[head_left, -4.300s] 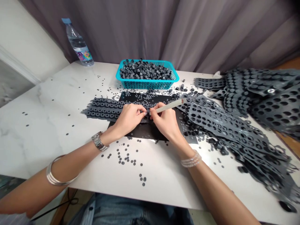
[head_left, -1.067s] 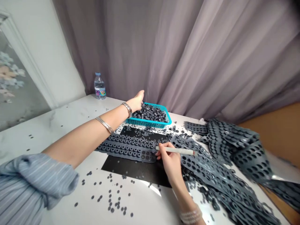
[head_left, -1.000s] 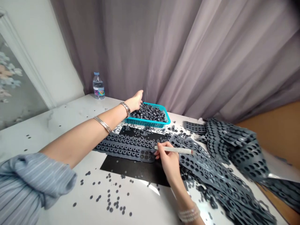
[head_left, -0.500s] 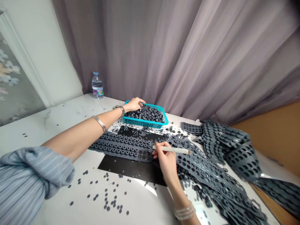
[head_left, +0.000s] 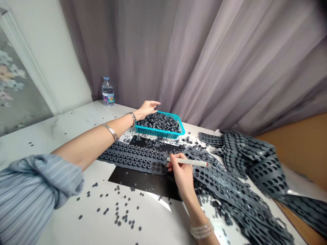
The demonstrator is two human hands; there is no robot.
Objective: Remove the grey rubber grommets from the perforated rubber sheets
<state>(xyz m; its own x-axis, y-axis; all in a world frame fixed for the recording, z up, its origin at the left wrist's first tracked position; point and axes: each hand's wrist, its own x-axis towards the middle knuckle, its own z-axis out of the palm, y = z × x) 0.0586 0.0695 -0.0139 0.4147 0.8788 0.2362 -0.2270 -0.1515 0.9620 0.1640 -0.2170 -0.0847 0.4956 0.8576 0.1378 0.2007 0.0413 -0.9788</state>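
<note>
My left hand (head_left: 148,109) hovers over the left end of a turquoise basket (head_left: 182,130), its fingers apart and nothing seen in them. Small dark rubber pieces (head_left: 162,121) fill the basket. A pale stick-like tool (head_left: 191,162) with a reddish end lies in my right hand (head_left: 180,166), whose fingers are closed round it. That hand is at the right end of a dark rubber sheet (head_left: 133,157) with rows of round ringed pieces; a few spots at this end hold no raised ring. Under the sheet is a black mat (head_left: 145,182).
Punched rubber sheets (head_left: 230,187) heap up on the right, with more strips (head_left: 260,160) behind them. Small black discs (head_left: 125,217) are scattered over the white table (head_left: 66,126). A water bottle (head_left: 108,92) stands at the back left, before a grey curtain.
My left hand has risen slightly from the basket's pieces and its fingers have spread. My right hand keeps its place at the sheet with the tool. The view has shifted slightly.
</note>
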